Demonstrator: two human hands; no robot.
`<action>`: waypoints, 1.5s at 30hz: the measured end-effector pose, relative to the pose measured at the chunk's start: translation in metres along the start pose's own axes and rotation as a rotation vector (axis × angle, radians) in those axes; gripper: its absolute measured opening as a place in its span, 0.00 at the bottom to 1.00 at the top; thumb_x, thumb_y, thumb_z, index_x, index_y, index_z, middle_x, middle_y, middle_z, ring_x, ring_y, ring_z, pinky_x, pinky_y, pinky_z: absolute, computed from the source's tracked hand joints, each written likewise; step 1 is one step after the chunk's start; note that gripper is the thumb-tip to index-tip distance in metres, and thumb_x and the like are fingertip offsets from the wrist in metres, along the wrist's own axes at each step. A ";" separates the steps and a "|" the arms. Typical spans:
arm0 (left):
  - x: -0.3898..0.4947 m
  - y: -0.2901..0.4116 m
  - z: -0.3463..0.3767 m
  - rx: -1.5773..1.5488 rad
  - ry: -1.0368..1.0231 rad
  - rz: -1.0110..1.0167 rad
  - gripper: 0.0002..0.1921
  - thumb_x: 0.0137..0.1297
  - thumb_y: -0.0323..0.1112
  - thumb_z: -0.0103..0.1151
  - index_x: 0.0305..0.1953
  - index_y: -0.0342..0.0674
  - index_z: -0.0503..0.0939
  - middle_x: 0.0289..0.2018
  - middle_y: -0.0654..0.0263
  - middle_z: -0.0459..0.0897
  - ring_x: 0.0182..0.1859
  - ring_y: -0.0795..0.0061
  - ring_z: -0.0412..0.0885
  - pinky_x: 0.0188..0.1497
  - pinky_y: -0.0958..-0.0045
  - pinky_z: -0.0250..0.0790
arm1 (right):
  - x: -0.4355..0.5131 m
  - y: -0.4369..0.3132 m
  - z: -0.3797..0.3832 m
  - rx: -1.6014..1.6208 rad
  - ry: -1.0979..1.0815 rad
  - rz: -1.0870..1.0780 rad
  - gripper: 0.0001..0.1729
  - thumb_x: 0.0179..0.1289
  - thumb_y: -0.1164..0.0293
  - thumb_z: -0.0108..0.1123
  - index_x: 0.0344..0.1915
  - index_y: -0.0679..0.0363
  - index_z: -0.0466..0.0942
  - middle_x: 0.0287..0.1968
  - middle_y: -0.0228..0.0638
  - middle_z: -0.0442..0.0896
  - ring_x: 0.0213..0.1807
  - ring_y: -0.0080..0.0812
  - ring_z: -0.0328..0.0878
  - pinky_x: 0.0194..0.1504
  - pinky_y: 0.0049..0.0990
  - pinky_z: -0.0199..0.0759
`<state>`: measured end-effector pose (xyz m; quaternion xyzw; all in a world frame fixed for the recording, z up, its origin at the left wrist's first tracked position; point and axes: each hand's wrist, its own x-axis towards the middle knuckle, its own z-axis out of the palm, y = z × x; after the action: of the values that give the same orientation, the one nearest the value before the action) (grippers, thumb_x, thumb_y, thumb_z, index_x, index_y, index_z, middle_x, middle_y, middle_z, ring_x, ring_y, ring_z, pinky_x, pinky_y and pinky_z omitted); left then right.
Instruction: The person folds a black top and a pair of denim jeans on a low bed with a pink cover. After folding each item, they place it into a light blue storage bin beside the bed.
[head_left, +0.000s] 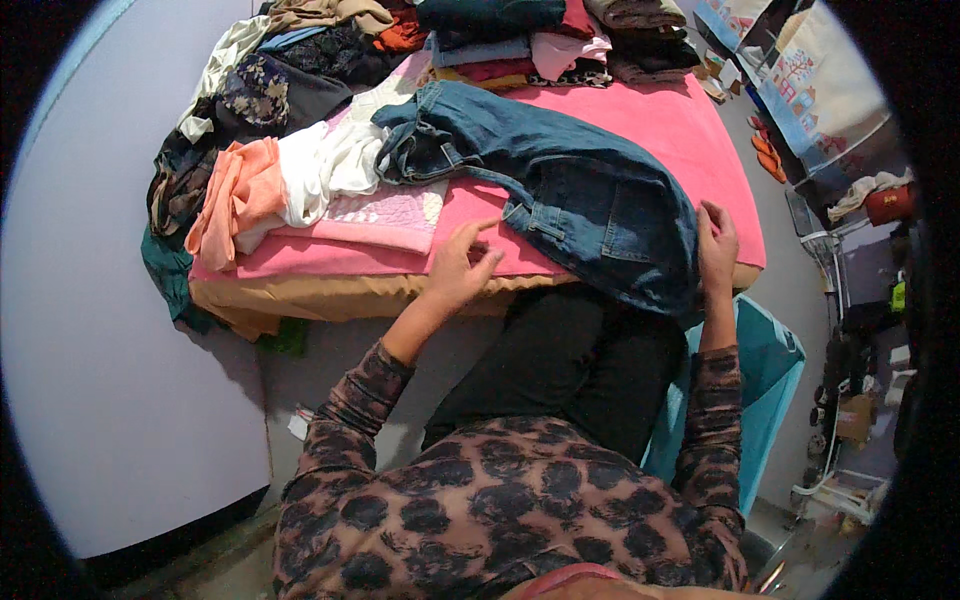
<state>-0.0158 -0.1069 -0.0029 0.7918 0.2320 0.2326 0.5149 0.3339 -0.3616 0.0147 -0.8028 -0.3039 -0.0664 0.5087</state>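
Observation:
In front of me, dark blue denim jeans (570, 180) lie bunched and curved across a pink cloth, with belt loops and a pocket showing. My left hand (461, 266) hovers by the waistband side with thumb and fingers apart, holding nothing. At the far right edge of the denim is my right hand (718, 244), its fingers loosely bent beside the fabric. It appears to touch the edge, with no cloth seen pinched in it. Left of the jeans, a white garment (322, 169) and an orange garment (244, 199) lie crumpled together.
The pink cloth (645, 112) covers a padded surface with a tan side. Folded clothes (487, 49) are stacked at the back; a loose clothes heap (300, 75) fills the back left. A turquoise fabric bin (765, 352) stands by my right arm. Printed storage bags (817, 90) stand farther right.

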 end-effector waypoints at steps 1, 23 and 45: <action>0.006 -0.005 0.000 -0.009 0.040 -0.069 0.25 0.64 0.30 0.65 0.63 0.41 0.74 0.52 0.50 0.79 0.42 0.66 0.85 0.46 0.69 0.78 | 0.003 -0.020 0.004 0.023 -0.020 -0.092 0.18 0.69 0.66 0.63 0.53 0.66 0.79 0.51 0.42 0.84 0.54 0.34 0.80 0.57 0.31 0.73; 0.112 -0.056 -0.006 -1.201 -0.077 -0.279 0.12 0.74 0.42 0.59 0.43 0.38 0.78 0.38 0.59 0.87 0.42 0.63 0.86 0.49 0.64 0.80 | 0.034 0.012 -0.029 1.031 0.253 0.827 0.24 0.78 0.57 0.48 0.59 0.63 0.77 0.58 0.43 0.82 0.57 0.44 0.79 0.62 0.44 0.73; 0.014 0.033 0.050 -0.979 -0.542 -0.623 0.22 0.67 0.53 0.65 0.50 0.42 0.83 0.45 0.69 0.86 0.46 0.75 0.83 0.49 0.71 0.75 | 0.037 -0.191 -0.097 1.239 -0.071 0.224 0.30 0.77 0.47 0.46 0.56 0.64 0.77 0.52 0.42 0.83 0.52 0.41 0.81 0.59 0.42 0.74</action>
<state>0.0299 -0.1460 0.0110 0.3913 0.1798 -0.0572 0.9007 0.2773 -0.3723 0.2246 -0.3879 -0.2168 0.2020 0.8728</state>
